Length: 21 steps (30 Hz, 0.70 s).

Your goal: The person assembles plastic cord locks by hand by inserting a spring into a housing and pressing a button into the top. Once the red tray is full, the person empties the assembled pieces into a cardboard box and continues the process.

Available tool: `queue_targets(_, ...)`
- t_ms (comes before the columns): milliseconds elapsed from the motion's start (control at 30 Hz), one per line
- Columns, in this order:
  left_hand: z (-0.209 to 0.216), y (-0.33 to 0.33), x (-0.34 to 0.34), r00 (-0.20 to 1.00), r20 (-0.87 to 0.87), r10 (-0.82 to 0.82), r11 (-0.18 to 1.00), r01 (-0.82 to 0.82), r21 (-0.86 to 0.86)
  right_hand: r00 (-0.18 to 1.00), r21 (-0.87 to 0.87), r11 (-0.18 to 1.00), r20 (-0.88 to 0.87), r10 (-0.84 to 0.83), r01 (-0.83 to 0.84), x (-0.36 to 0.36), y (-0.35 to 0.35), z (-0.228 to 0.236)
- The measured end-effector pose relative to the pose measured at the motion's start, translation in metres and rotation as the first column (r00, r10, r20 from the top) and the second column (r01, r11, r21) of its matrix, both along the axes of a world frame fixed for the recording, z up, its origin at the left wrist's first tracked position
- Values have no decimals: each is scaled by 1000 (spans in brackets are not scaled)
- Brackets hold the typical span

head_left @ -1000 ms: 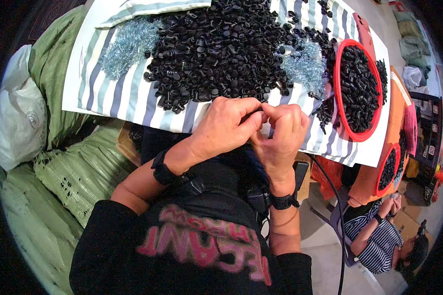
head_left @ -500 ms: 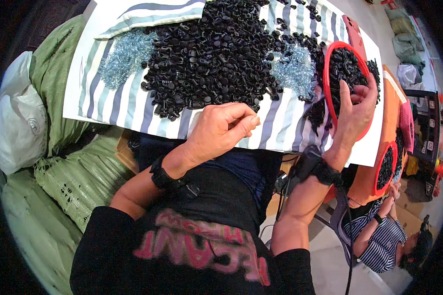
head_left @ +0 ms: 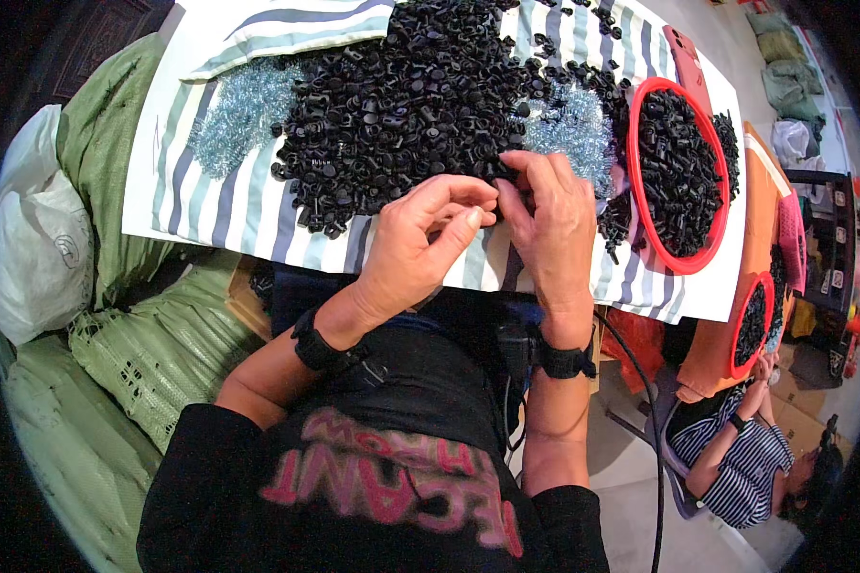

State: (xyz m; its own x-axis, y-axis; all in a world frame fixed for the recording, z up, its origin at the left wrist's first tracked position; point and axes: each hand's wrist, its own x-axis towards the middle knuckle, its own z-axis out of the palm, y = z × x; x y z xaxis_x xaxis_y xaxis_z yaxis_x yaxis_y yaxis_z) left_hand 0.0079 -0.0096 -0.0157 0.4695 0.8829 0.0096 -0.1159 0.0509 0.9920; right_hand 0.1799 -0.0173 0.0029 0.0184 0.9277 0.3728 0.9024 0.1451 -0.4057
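Note:
My left hand (head_left: pixel 420 239) is closed, fingers curled and thumb pressed toward them, over the front edge of the striped cloth (head_left: pixel 287 224). What it holds, if anything, is hidden. Close beside it, my right hand (head_left: pixel 552 215) bends thumb and forefinger together at the near edge of a heap of small black plastic parts (head_left: pixel 401 115). Dark parts lie right by those fingertips, and I cannot make out what is pinched. Shiny pale-blue coil springs form one pile (head_left: pixel 244 115) left of the heap and another pile (head_left: pixel 571 129) to its right.
A red-rimmed basket (head_left: pixel 640 205) full of black pieces stands at the table's right, near a red phone (head_left: pixel 686 67). Green woven sacks (head_left: pixel 153 344) and a white bag (head_left: pixel 48 229) crowd the left. At lower right, a person in stripes (head_left: pixel 731 458) works by another red-rimmed basket (head_left: pixel 736 353).
My right hand has left the red-rimmed basket and come left to the heap, beside my left hand. Its spread fingers have drawn together. My left hand has barely shifted.

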Motion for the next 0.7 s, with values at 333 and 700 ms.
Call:
queue_targets(333, 6, 3, -10, 989, 115, 91, 995, -86, -49, 983, -92, 982, -64, -173, 167, 15, -44, 3)
queue_targets(700, 9, 2, -13, 997, -17, -81, 997, 81, -15, 993, -57, 994, -56, -101, 98, 1, -23, 1)
